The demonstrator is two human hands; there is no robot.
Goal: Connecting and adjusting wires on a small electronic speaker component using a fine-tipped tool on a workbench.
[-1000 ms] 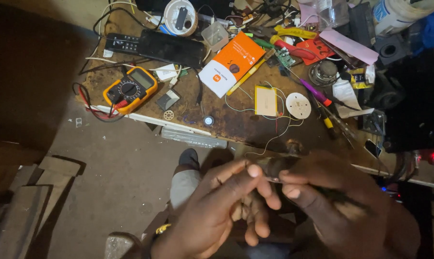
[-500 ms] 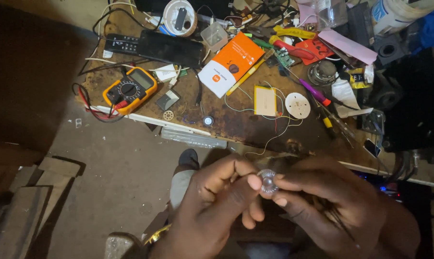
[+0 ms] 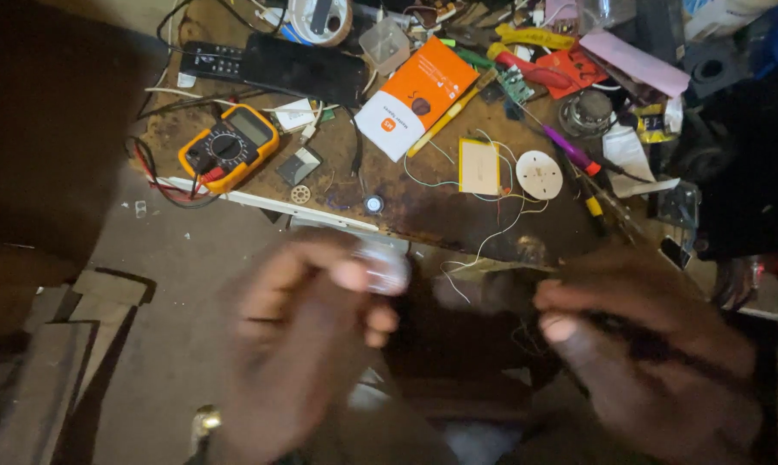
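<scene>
I see my two hands low in the view, in front of the workbench's (image 3: 458, 226) near edge and well apart, with a dark open gap between them. My left hand (image 3: 307, 344) is blurred, its fingers curled and pinching a small pale, shiny, rounded piece (image 3: 382, 269) at the fingertips, just below the bench edge. My right hand (image 3: 656, 353) has thumb and fingers pressed together around something dark and thin; I cannot tell what it is. To the left lies bare grey concrete floor (image 3: 174, 284) with room to move. The bench top is worn, stained wood and crowded: a yellow multimeter (image 3: 228, 148) with red leads at its left corner, an orange-and-white box (image 3: 416, 96), a flat yellow battery pack (image 3: 479, 166) with thin white wires beside a white disc (image 3: 539, 175), and a purple-handled screwdriver (image 3: 570, 153).
</scene>
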